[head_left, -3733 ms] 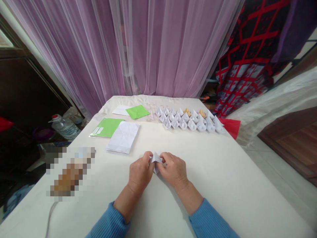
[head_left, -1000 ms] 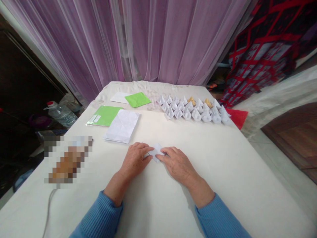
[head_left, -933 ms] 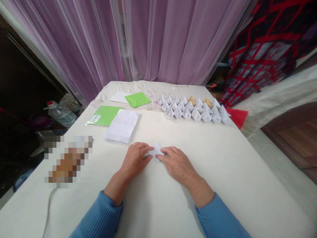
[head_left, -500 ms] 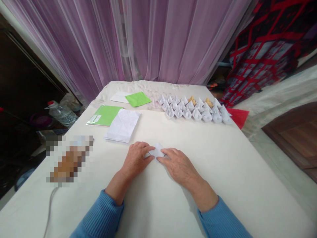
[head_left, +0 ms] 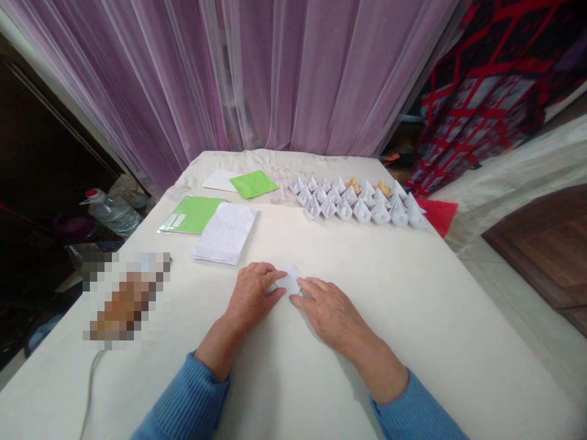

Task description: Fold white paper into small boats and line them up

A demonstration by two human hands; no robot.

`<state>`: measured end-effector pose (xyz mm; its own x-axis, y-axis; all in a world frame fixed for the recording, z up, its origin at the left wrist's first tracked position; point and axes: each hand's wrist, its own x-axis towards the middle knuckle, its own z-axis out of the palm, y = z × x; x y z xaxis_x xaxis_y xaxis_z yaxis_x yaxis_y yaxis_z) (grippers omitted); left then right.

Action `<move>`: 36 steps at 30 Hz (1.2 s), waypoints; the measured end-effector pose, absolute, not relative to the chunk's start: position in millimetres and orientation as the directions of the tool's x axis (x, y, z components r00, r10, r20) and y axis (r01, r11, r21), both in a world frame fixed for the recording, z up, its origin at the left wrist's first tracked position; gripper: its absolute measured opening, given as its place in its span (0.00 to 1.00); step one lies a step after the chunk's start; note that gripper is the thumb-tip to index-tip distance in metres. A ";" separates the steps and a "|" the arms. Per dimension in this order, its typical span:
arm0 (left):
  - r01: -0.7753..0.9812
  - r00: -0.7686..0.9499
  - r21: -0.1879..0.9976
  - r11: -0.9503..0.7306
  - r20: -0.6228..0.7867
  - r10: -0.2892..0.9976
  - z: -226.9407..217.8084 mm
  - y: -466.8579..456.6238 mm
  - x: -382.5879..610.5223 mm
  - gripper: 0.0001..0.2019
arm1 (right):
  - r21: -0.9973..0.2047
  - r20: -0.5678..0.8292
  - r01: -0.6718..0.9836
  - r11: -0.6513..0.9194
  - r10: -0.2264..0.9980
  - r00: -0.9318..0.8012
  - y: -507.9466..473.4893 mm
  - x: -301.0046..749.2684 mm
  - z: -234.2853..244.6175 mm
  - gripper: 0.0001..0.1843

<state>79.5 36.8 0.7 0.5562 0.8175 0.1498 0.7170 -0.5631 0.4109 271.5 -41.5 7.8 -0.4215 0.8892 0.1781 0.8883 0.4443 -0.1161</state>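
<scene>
A small folded piece of white paper [head_left: 290,280] lies at the middle of the table, its upper corner pointing away from me. My left hand [head_left: 257,290] grips its left side between thumb and fingers. On the right side, my right hand [head_left: 324,305] has its fingertips and thumb at the paper's edge. Part of the paper is hidden under the fingers of both hands. Farther back on the right, several folded white paper boats [head_left: 362,211] stand in close rows, with two yellowish ones [head_left: 384,188] among them.
A stack of white sheets [head_left: 224,235] overlaps a green packet [head_left: 195,214] at left. Behind them, a bright green sheet [head_left: 254,184] lies over a white one [head_left: 220,180]. A red sheet [head_left: 441,215] sits by the boats. At left is a blurred-out object [head_left: 128,299] with a cable [head_left: 92,391].
My right hand has shifted slightly right and down, its thumb drawn a little off the paper's lower corner. The left hand keeps its hold.
</scene>
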 end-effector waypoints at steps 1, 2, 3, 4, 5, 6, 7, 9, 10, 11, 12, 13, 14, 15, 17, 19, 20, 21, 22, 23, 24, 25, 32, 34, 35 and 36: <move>0.720 0.558 0.405 -0.564 0.147 0.817 0.5 36.5 79.7 0.15 | -0.108 0.171 0.891 0.440 0.891 -0.420 -42.9 271.4 7.0 0.14; 0.722 0.559 0.397 -0.567 0.147 0.816 0.4 36.0 79.9 0.15 | -0.101 0.166 0.894 0.436 0.893 -0.417 -44.4 271.4 6.4 0.15; 0.725 0.561 0.387 -0.570 0.150 0.815 0.6 35.3 80.0 0.15 | -0.094 0.163 0.896 0.434 0.895 -0.416 -45.8 271.5 6.0 0.15; 0.727 0.563 0.374 -0.576 0.155 0.812 0.9 34.2 80.1 0.15 | -0.088 0.161 0.898 0.431 0.896 -0.414 -47.0 271.6 5.7 0.16; 0.727 0.571 0.357 -0.587 0.162 0.805 1.4 33.0 80.2 0.15 | -0.083 0.159 0.900 0.427 0.898 -0.411 -48.1 271.6 5.5 0.16; 0.723 0.586 0.335 -0.605 0.168 0.793 2.2 31.5 80.2 0.15 | -0.078 0.155 0.903 0.422 0.900 -0.407 -49.1 271.5 5.5 0.16; 0.713 0.609 0.311 -0.628 0.170 0.775 3.0 29.8 80.3 0.15 | -0.073 0.151 0.908 0.414 0.904 -0.400 -49.9 271.3 5.4 0.16; 0.680 0.665 0.268 -0.682 0.165 0.728 4.6 26.3 80.6 0.16 | -0.068 0.151 0.917 0.394 0.912 -0.381 -51.2 270.6 4.8 0.17; 0.665 0.687 0.252 -0.703 0.161 0.708 5.1 24.7 80.8 0.17 | -0.068 0.152 0.922 0.381 0.917 -0.368 -51.7 270.1 4.3 0.18; 0.659 0.698 0.240 -0.713 0.158 0.699 5.3 23.3 81.2 0.17 | -0.071 0.153 0.927 0.369 0.922 -0.355 -52.2 269.7 3.6 0.18; 0.663 0.697 0.231 -0.712 0.158 0.700 5.3 22.2 81.6 0.17 | -0.075 0.154 0.931 0.358 0.926 -0.344 -52.6 269.3 2.8 0.19; 0.675 0.687 0.223 -0.704 0.159 0.709 4.9 21.6 82.1 0.18 | -0.079 0.153 0.933 0.350 0.929 -0.336 -53.0 269.0 1.9 0.19; 0.691 0.672 0.214 -0.690 0.162 0.723 4.4 21.2 82.7 0.18 | -0.083 0.150 0.935 0.345 0.932 -0.331 -53.2 268.8 1.1 0.19; 0.708 0.655 0.206 -0.676 0.166 0.737 3.6 21.3 83.4 0.18 | -0.085 0.149 0.936 0.342 0.933 -0.327 -53.3 268.6 0.4 0.19; 0.734 0.626 0.198 -0.650 0.176 0.760 1.8 22.2 85.0 0.18 | -0.087 0.148 0.936 0.342 0.933 -0.327 -53.3 268.3 -0.2 0.19; 0.752 0.604 0.194 -0.630 0.181 0.776 0.0 23.8 86.5 0.18 | -0.088 0.148 0.935 0.345 0.932 -0.330 -53.0 268.0 0.0 0.19; 0.759 0.596 0.191 -0.622 0.181 0.782 -0.7 24.7 87.3 0.18 | -0.087 0.147 0.934 0.345 0.932 -0.331 -52.9 267.8 0.3 0.19; 0.765 0.590 0.187 -0.617 0.182 0.787 -1.2 25.6 88.2 0.18 | -0.086 0.147 0.935 0.345 0.932 -0.331 -52.7 267.5 0.7 0.18; 0.770 0.585 0.183 -0.612 0.182 0.790 -1.6 26.3 89.1 0.18 | -0.085 0.146 0.935 0.344 0.933 -0.329 -52.6 267.1 1.1 0.18; 0.774 0.581 0.178 -0.608 0.183 0.793 -1.7 27.0 90.1 0.18 | -0.084 0.146 0.936 0.342 0.934 -0.327 -52.5 266.7 1.6 0.18; 0.779 0.577 0.172 -0.604 0.183 0.796 -1.6 27.6 91.1 0.18 | -0.085 0.145 0.937 0.340 0.934 -0.326 -52.4 266.3 1.9 0.18; 0.783 0.573 0.166 -0.599 0.181 0.800 -1.4 28.0 92.3 0.18 | -0.086 0.146 0.937 0.338 0.935 -0.324 -52.4 265.9 2.1 0.18; 0.811 0.544 0.138 -0.569 0.180 0.819 -1.1 32.2 100.3 0.19 | -0.094 0.167 0.937 0.337 0.933 -0.318 -52.2 264.5 0.8 0.17; 0.811 0.539 0.142 -0.568 0.195 0.819 -3.4 34.5 101.5 0.19 | -0.087 0.171 0.938 0.335 0.933 -0.317 -51.9 264.2 0.6 0.17; 0.810 0.538 0.145 -0.568 0.201 0.818 -4.8 35.7 101.8 0.19 | -0.083 0.168 0.939 0.333 0.934 -0.316 -51.8 264.0 0.6 0.17; 0.809 0.538 0.147 -0.570 0.206 0.817 -6.3 36.7 101.9 0.19 | -0.078 0.165 0.940 0.331 0.934 -0.316 -51.8 263.9 0.8 0.17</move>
<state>101.9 36.7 -6.3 0.5381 0.8173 0.2062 0.8086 -0.5696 0.1475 263.9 -51.8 0.8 -0.3157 0.9344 0.1651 0.9403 0.3314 -0.0776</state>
